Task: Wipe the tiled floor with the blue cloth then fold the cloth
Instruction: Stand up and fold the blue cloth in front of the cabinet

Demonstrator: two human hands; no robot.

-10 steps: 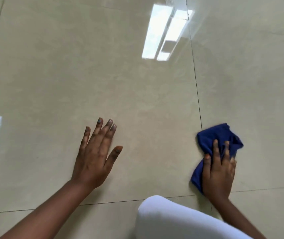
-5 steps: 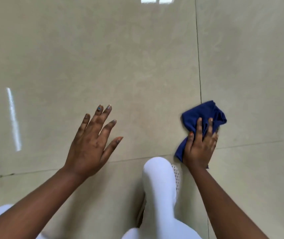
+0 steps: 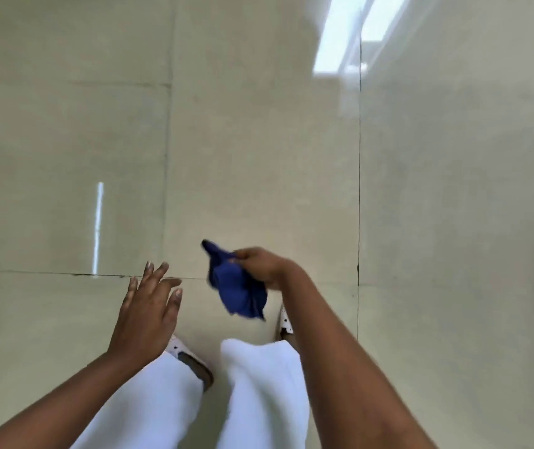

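right hand [image 3: 261, 265] grips blue cloth [image 3: 238, 288] — left hand [image 3: 147, 314] spread.

The right hand [image 3: 261, 265] grips the bunched blue cloth [image 3: 238, 288] above the tiled floor [image 3: 259, 157], the left hand [image 3: 147, 314] spread open beside it, white trousers [image 3: 259, 393] below.

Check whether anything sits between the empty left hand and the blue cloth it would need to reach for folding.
Nothing visible does. The right hand holds the blue cloth bunched and hanging above the tiled floor. The left hand is open beside it, with only bare floor showing in the gap between them.
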